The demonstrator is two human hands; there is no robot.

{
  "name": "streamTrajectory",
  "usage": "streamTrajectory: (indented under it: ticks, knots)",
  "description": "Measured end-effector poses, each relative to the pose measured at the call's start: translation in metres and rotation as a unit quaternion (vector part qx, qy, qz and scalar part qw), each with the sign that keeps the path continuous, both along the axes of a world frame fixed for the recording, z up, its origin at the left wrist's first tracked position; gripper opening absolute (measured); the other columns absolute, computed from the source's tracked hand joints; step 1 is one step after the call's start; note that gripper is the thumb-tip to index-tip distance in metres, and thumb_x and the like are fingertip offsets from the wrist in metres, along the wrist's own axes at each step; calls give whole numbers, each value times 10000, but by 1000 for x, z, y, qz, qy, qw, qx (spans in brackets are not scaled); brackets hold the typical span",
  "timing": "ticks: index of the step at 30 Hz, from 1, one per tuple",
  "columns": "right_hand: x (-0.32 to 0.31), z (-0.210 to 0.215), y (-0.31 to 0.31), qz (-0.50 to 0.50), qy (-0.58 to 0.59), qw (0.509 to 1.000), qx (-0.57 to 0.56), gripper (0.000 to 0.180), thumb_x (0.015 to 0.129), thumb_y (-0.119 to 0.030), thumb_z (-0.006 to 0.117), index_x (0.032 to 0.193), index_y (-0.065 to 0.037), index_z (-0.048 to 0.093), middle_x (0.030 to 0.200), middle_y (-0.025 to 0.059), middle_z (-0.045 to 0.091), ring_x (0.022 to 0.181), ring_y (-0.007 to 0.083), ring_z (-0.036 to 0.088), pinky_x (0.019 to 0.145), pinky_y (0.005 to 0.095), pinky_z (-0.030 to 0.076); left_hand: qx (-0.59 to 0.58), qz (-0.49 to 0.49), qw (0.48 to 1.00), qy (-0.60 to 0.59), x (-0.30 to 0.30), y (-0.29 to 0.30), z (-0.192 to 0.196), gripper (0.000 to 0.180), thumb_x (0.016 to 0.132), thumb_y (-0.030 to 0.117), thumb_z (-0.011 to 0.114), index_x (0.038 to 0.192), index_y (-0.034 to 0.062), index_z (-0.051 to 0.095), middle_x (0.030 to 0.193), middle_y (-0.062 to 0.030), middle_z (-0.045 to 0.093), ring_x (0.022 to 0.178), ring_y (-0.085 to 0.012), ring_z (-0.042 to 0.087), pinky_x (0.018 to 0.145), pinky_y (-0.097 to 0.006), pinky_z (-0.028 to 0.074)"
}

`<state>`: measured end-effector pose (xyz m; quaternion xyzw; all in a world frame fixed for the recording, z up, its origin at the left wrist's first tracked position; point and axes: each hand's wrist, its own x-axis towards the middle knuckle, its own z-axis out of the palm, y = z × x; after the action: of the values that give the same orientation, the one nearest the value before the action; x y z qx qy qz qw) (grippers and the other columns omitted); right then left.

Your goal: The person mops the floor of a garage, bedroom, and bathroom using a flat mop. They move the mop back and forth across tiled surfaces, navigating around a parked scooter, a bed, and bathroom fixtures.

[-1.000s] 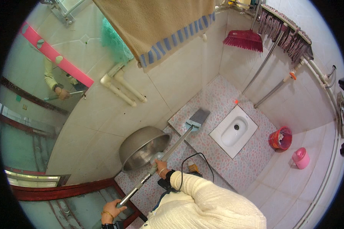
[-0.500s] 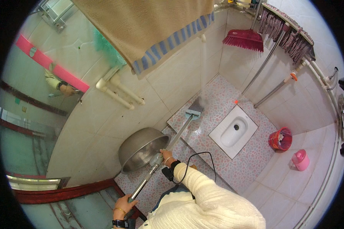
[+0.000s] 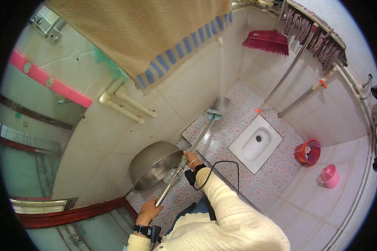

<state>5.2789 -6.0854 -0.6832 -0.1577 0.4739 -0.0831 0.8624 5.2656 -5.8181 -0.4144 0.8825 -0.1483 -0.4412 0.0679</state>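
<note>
Both my hands are closed on the long metal handle of a sponge mop [image 3: 203, 134]. My right hand [image 3: 191, 160] grips it partway down the handle, beside the steel basin [image 3: 155, 161]. My left hand [image 3: 149, 210] wraps round the handle's upper end, nearer my body. The light-blue mop head [image 3: 214, 113] with its grey pad rests on the raised pink-speckled floor [image 3: 238, 98], near the wall corner. A whitish stream, apparently water, comes down from the wall pipe [image 3: 220, 41] by the mop head.
A white squat toilet [image 3: 255, 144] is set into the raised floor, whose step edge crosses before me. A red bucket [image 3: 307, 152] and pink container [image 3: 330, 176] stand right. A red broom [image 3: 267, 42] and string mops [image 3: 318, 37] hang on the wall. A tan towel [image 3: 146, 33] hangs overhead.
Both hands have moved forward and to the right with the mop. Its head has slid slightly farther toward the corner. Both hands keep their hold.
</note>
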Motion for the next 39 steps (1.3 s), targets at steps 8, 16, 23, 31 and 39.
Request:
streamTrajectory:
  ticks: [8,16,23,31,39]
  knots:
    - [-45,-30,-151,360,138,660,-644,204,830,-232,538,937,-72,604,831,147,613,765,322,588,650,427,472,25,-46,998,-47,-24,83,-7,457,743,346,679,1108,90,579,970,-199,646,921,-379,614,770,-434,484]
    - [1,257,-417,-87,25,677,-730,633,837,-350,596,1296,51,425,1248,274,509,1144,363,513,962,392,400,105,40,994,-4,-68,184,-2,436,732,343,725,1075,118,576,867,-147,659,839,-320,641,735,-399,485]
    - [67,374,-447,179,285,363,-869,429,880,-259,538,1202,24,514,1173,230,573,1074,380,552,907,397,448,169,86,982,16,-96,215,-19,372,727,364,740,982,135,594,837,-125,658,838,-309,638,725,-402,477]
    - [87,368,-482,283,198,110,-932,325,923,-204,457,1206,-64,535,1271,160,530,1144,320,516,939,373,427,146,137,978,54,-99,211,-19,286,757,294,718,922,99,588,884,-130,622,900,-317,590,794,-396,441]
    - [90,376,-471,247,299,299,-872,423,890,-342,497,1232,-95,530,1272,137,543,1150,306,526,923,354,430,148,130,980,18,-80,193,8,333,709,316,738,946,117,617,900,-118,660,897,-311,620,771,-412,467]
